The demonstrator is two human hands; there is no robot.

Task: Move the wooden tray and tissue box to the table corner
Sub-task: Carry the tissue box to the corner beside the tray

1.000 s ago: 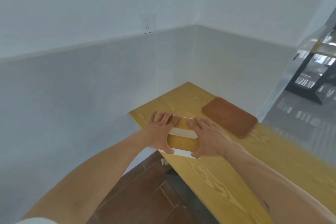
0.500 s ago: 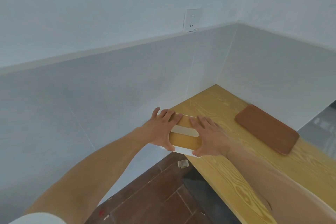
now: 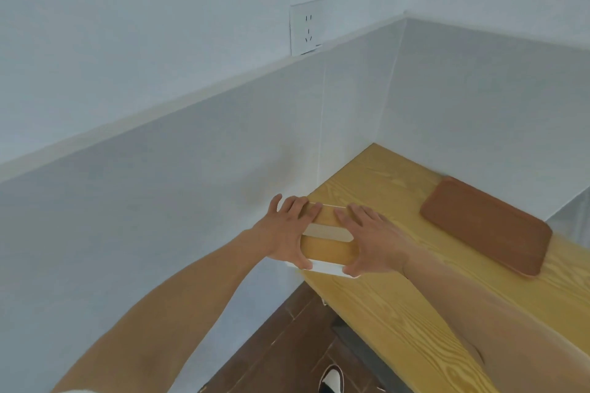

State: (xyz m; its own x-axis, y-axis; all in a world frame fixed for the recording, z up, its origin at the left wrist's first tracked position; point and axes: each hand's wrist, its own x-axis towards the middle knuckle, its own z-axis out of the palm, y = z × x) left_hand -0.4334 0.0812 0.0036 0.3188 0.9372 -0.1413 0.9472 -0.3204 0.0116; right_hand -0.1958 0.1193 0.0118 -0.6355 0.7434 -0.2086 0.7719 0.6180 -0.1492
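The tissue box (image 3: 324, 249) has a white body and a wood-grain lid with a pale slot. It sits at the near-left corner of the yellow wooden table (image 3: 380, 306), close to the wall. My left hand (image 3: 282, 233) grips its left end and my right hand (image 3: 372, 241) grips its right end, fingers spread over the lid. The brown wooden tray (image 3: 485, 226) with rounded corners lies flat farther right on the table, next to the far wall, untouched.
Grey-white walls meet behind the table and run along its left end. A wall socket (image 3: 306, 27) sits above a ledge. Brown floor tiles (image 3: 287, 348) and a white shoe (image 3: 332, 381) show below the table's edge.
The view has swung left and up, so the tray sits farther right in frame. Both hands keep the same hold on the tissue box at the table's corner.
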